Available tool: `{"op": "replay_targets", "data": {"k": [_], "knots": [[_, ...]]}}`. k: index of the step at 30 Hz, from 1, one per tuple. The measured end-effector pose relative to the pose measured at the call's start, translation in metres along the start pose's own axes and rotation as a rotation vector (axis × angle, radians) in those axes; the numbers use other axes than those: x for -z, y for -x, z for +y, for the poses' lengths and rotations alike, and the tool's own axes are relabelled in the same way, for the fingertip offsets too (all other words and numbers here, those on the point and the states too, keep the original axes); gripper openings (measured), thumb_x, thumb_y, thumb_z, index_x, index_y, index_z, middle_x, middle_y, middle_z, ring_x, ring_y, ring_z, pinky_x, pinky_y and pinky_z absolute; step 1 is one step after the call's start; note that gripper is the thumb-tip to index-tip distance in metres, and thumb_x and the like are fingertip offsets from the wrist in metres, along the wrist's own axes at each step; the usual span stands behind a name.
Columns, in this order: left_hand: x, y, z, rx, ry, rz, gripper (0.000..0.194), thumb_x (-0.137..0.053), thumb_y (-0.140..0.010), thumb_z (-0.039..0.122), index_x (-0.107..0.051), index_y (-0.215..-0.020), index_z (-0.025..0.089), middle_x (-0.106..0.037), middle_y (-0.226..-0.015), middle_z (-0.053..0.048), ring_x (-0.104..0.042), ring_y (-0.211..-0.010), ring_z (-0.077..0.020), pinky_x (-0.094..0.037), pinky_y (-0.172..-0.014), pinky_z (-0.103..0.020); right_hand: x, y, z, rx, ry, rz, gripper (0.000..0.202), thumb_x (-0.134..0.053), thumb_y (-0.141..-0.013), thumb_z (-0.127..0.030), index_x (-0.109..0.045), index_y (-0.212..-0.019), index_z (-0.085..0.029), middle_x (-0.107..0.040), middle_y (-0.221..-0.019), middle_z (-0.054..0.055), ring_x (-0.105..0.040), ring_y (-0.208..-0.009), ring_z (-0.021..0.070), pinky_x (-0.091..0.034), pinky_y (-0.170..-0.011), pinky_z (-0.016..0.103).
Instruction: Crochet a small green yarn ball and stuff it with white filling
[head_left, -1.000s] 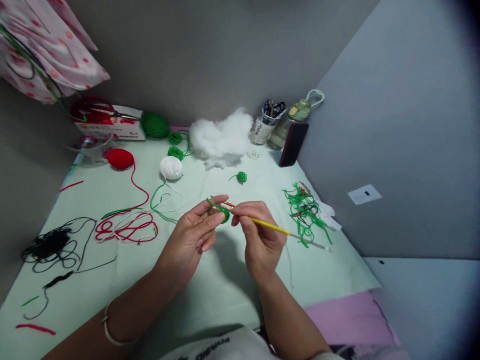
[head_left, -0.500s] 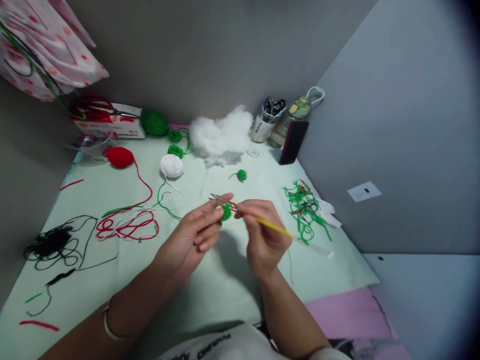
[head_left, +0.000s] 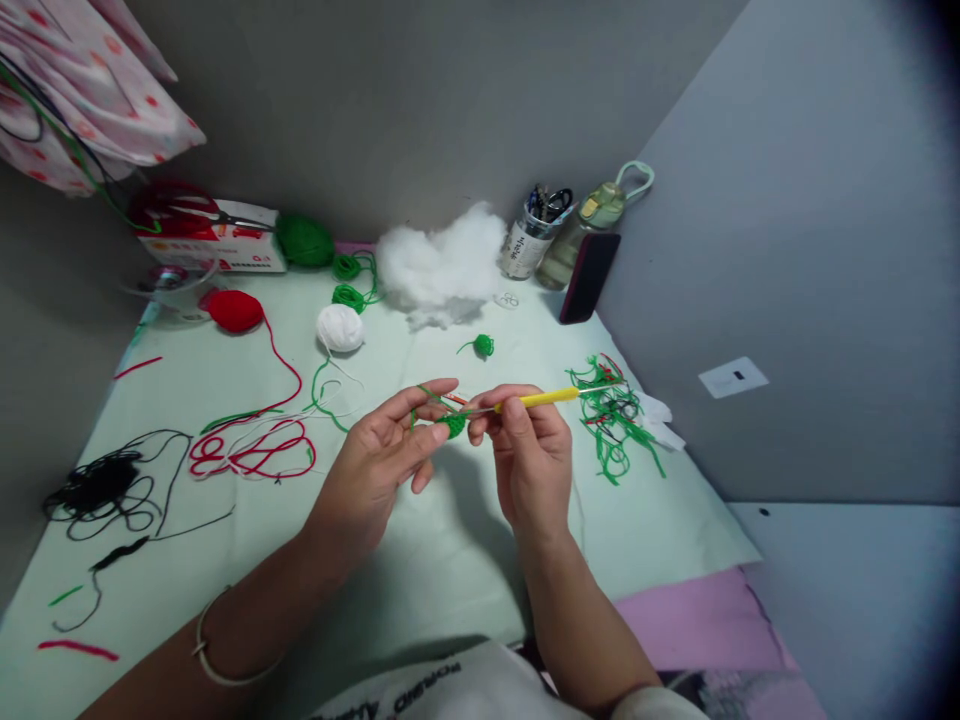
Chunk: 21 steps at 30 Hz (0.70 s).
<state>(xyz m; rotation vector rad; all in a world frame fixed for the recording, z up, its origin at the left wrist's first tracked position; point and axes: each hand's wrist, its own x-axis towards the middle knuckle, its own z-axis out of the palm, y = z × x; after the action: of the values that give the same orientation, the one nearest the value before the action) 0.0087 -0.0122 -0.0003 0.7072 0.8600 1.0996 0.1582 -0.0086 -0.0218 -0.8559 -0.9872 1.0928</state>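
Observation:
A small green crocheted piece (head_left: 454,425) is pinched between the thumb and fingers of my left hand (head_left: 382,450). Green yarn runs over the left index finger. My right hand (head_left: 529,450) grips a crochet hook with a yellow handle (head_left: 549,397), its metal tip pointing left and touching the green piece. A thin orange-red object (head_left: 455,399), partly hidden by the fingers, shows between the hands. Beyond the hands lies a small green yarn ball (head_left: 484,346).
White stuffing (head_left: 442,265), a pen cup (head_left: 525,248), a bottle (head_left: 574,235) and a phone (head_left: 590,278) stand at the back. Yarn scraps (head_left: 611,415) lie right. White (head_left: 340,328), red (head_left: 236,311) and black yarn (head_left: 97,485) are on the left.
The yellow hook has swung from slanting down to the right to nearly level. The left fingers have spread, with green yarn now over the index finger. The view has shifted slightly.

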Motion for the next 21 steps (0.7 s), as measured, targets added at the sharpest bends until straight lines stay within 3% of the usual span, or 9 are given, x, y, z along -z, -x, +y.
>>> {"op": "replay_targets", "data": {"k": [4, 8, 13, 16, 18, 21], "knots": [[0.002, 0.0, 0.0, -0.022, -0.03, 0.02, 0.028, -0.083, -0.082, 0.022, -0.082, -0.11, 0.024, -0.065, -0.092, 0.0, -0.035, -0.049, -0.0008, -0.036, -0.042, -0.015, 0.0, 0.001, -0.002, 0.032, -0.007, -0.034, 0.018, -0.061, -0.102, -0.034, -0.072, -0.094, -0.021, -0.076, -0.085, 0.002, -0.065, -0.064, 0.0108, -0.055, -0.061, 0.026], [0.006, -0.002, -0.005, -0.066, -0.112, 0.027, 0.029, -0.082, -0.084, 0.024, -0.082, -0.113, 0.028, -0.064, -0.093, 0.001, -0.043, -0.052, -0.0009, -0.037, -0.045, -0.015, 0.0, 0.007, -0.005, 0.175, 0.197, -0.037, 0.018, -0.055, -0.104, -0.027, -0.07, -0.097, -0.021, -0.075, -0.088, 0.003, -0.068, -0.068, 0.0124, -0.058, -0.064, 0.028], [0.004, 0.001, -0.011, -0.165, -0.215, 0.141, 0.036, -0.084, -0.082, 0.022, -0.08, -0.117, 0.028, -0.06, -0.083, 0.004, -0.043, -0.052, -0.0013, -0.039, -0.049, -0.014, 0.0, 0.015, 0.001, 0.612, 0.66, -0.136, 0.024, -0.053, -0.101, -0.011, -0.07, -0.114, -0.024, -0.076, -0.096, 0.005, -0.071, -0.082, 0.0162, -0.061, -0.073, 0.033], [0.001, 0.002, -0.01, -0.063, -0.065, 0.088, 0.045, -0.087, -0.08, 0.024, -0.077, -0.123, 0.025, -0.057, -0.075, 0.005, -0.036, -0.047, -0.0008, -0.034, -0.042, -0.013, -0.001, 0.017, 0.006, 0.809, 0.902, -0.111, 0.029, -0.06, -0.097, -0.01, -0.072, -0.118, -0.027, -0.074, -0.101, 0.006, -0.072, -0.091, 0.0191, -0.062, -0.078, 0.036], [0.0, 0.001, -0.006, 0.084, 0.088, 0.003, 0.044, -0.086, -0.081, 0.025, -0.077, -0.123, 0.021, -0.05, -0.066, 0.008, -0.025, -0.043, 0.0001, -0.028, -0.037, -0.012, -0.001, 0.017, 0.006, 0.794, 0.878, -0.086, 0.03, -0.063, -0.096, -0.011, -0.074, -0.118, -0.028, -0.074, -0.104, 0.006, -0.071, -0.093, 0.0196, -0.062, -0.079, 0.036], [0.002, -0.002, 0.001, 0.182, 0.23, -0.034, 0.036, -0.085, -0.08, 0.019, -0.079, -0.116, 0.014, -0.04, -0.06, 0.01, -0.016, -0.044, 0.0004, -0.025, -0.036, -0.01, 0.0, 0.011, 0.003, 0.536, 0.506, -0.044, 0.023, -0.059, -0.1, -0.014, -0.076, -0.109, -0.026, -0.073, -0.094, 0.004, -0.069, -0.079, 0.0166, -0.059, -0.071, 0.034]]}}
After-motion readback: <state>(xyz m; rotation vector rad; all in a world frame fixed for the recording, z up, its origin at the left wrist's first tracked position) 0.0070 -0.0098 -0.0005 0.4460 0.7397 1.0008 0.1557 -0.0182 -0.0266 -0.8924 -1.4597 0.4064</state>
